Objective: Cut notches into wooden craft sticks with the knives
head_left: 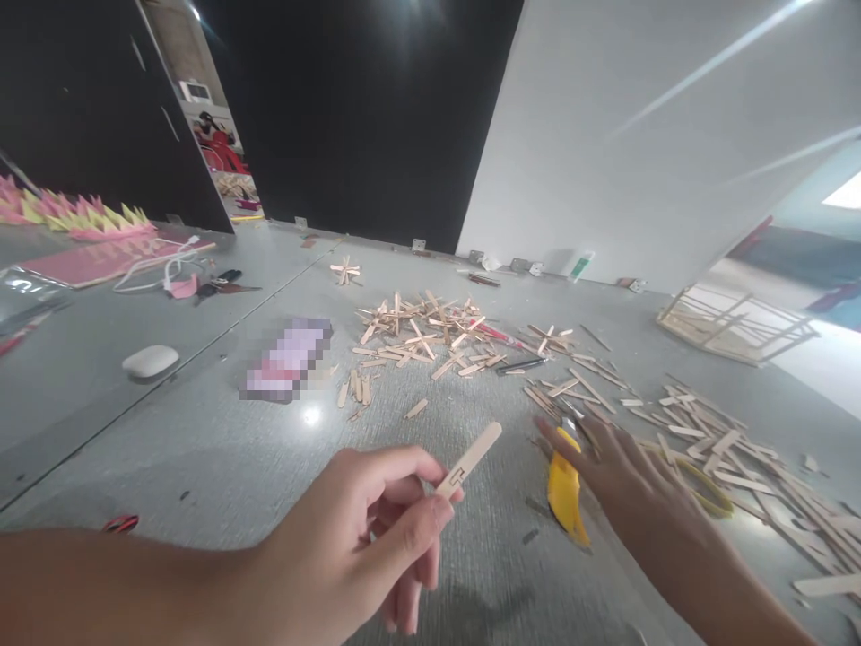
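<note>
Between the thumb and fingers of my left hand [387, 525] is a wooden craft stick [479, 453] with a dark line marking, tilted up to the right. My right hand [622, 471] reaches over the table with its fingers spread, beside a yellow cutter [566, 489] that lies on the surface; whether the fingers touch it is hard to tell. Ahead lies a loose pile of small wooden pieces [421, 336], some joined in star shapes. A black pen [523, 366] rests at the pile's right edge.
Long sticks [733, 458] are heaped at the right, with a yellow ring [706, 493] and a stick frame [736, 327] behind. A blurred phone-like object [289, 359] and white case [151, 362] lie left. Black [363, 117] and white [605, 152] panels stand behind.
</note>
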Motion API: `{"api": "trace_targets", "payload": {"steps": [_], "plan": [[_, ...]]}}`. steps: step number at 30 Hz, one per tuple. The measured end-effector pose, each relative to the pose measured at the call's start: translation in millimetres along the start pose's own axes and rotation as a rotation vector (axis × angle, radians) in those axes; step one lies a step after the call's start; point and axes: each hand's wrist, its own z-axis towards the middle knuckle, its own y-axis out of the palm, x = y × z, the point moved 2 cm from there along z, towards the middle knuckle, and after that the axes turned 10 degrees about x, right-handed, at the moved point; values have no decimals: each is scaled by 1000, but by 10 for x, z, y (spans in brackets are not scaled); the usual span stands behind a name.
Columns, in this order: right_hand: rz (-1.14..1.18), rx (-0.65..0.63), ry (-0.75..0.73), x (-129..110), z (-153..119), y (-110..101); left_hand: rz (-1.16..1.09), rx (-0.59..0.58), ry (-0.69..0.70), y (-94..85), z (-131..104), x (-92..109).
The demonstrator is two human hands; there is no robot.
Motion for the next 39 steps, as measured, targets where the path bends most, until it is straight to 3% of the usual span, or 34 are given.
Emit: {"api": "trace_targets", "payload": {"steps": [3,6,11,14,18,21,28,31,33,36,39], "plan": [[-33,16,-217,-65,104,22,-9,-6,-18,-6,-4,-34],[107,-17,-147,-68,131,-51,36,-38,-72,-20,52,-95],[769,-51,443,-134,205,-367,377,-88,-144,0,234,-279],[1007,-134,713,-244,280,-482,571,-107,-26,44,294,-340],[1334,-380,929,-399,324,-458,639,-104,134,57,290,-321],[1431,-489,967,-471,343,-453,569,-145,81,15,289,-324],[1426,-462,1019,-553,386,-545,577,-59,-2,-23,311,-345],[1516,-480,1092,-622,355,-517,477,-164,-143,16,316,-350],[1479,-506,1060,-686,346,-496,439,-229,-199,26,328,-349],[1318,-396,944,-780,377,-508,442,-252,-195,14,356,-351],[1369,-339,977,-872,403,-535,421,-265,-171,8,366,-356]]}}
